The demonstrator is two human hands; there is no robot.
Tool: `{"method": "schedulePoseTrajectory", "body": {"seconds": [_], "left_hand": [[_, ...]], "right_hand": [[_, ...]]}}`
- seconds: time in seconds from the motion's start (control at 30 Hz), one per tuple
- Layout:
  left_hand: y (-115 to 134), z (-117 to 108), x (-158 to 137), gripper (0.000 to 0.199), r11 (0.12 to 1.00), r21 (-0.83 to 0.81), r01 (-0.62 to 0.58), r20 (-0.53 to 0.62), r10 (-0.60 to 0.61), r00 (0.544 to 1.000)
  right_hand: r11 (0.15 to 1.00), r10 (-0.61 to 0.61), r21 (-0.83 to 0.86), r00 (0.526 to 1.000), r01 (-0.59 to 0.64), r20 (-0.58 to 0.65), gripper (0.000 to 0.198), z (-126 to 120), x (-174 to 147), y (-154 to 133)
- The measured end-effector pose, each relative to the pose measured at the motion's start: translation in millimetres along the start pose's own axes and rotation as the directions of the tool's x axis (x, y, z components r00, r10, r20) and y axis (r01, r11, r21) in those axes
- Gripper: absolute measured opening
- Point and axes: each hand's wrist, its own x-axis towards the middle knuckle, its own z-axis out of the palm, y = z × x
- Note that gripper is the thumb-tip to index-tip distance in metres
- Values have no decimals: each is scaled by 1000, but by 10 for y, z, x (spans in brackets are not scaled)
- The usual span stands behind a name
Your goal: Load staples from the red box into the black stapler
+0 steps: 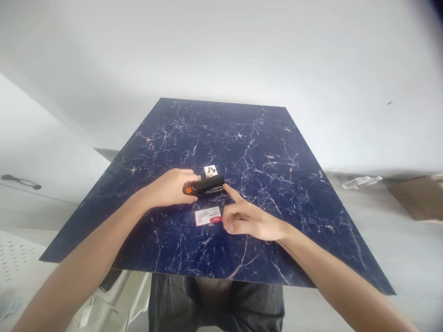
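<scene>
A black stapler [207, 185] sits over the middle of the bench [242, 129], lying roughly crosswise, with an orange patch at its left end. That end is inside the grip of the left hand [175, 186], which is closed around it, fingers on the far side and thumb on the near side; the body sticks out to the right, beyond the grip. At its right end, the extended index fingertip of the right hand [247, 219] meets the stapler. The other right fingers are curled in, and whether they hold anything I cannot tell.

Just behind the stapler is a small white box [210, 170] with a dark picture on it. Nearer the person, beside the right hand, lies a red-and-white box [208, 216]. Off to the right, beyond the bench, are a clear bottle [362, 182] and a cardboard box [420, 198].
</scene>
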Motion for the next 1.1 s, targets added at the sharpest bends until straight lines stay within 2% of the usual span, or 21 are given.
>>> {"method": "schedulePoseTrajectory", "body": {"seconds": [0.07,0.13,0.17,0.23,0.3,0.43,0.5,0.57,0.63,0.7,0.77,0.83,0.87,0.97,1.03,1.1], "left_hand": [[39,50,16,18,1000,6,-12,-17,12,1000],[117,158,48,32,1000,2,11,-97,-11,995],[168,231,66,38,999,-8,31,-150,-32,988],[271,385,98,46,998,-47,39,-213,-48,976],[348,498,109,53,996,-87,-25,-175,10,985],[383,479,57,44,985,-103,-140,-26,138,990],[364,394,6,48,981,-118,-152,92,163,982],[338,320,-40,62,982,-107,-158,197,176,964],[311,280,-62,61,985,-56,-164,236,173,956],[288,277,-53,49,992,27,-120,208,112,972],[280,305,-21,44,990,139,-5,129,-13,992],[298,355,15,56,965,237,114,11,-120,993],[317,386,28,63,957,255,135,-33,-131,991],[390,478,43,71,983,182,30,-39,-24,999],[420,527,39,65,993,115,-30,-14,32,999],[423,565,36,58,995,92,-42,-15,44,999]], "right_hand": [[998,44,50,999,-44,-2,3,1,3,38],[975,171,156,982,-157,-81,3,40,31,81],[950,254,222,955,-218,-150,6,71,50,106],[886,405,351,872,-301,-274,13,133,84,162],[839,496,418,805,-348,-326,25,165,98,214],[816,570,344,749,-465,-339,49,117,82,269],[828,558,303,744,-472,-368,45,90,81,268],[843,534,306,755,-442,-381,42,90,88,260],[849,520,316,773,-423,-363,52,106,95,248],[850,518,311,785,-426,-339,63,122,97,232],[846,524,303,787,-438,-325,65,122,97,211],[837,537,304,786,-454,-306,64,111,98,190],[831,546,309,784,-462,-294,64,103,99,182],[805,573,349,779,-479,-253,67,80,97,176],[788,585,374,783,-488,-210,69,68,89,178],[778,582,391,798,-492,-154,71,57,78,175]]}}
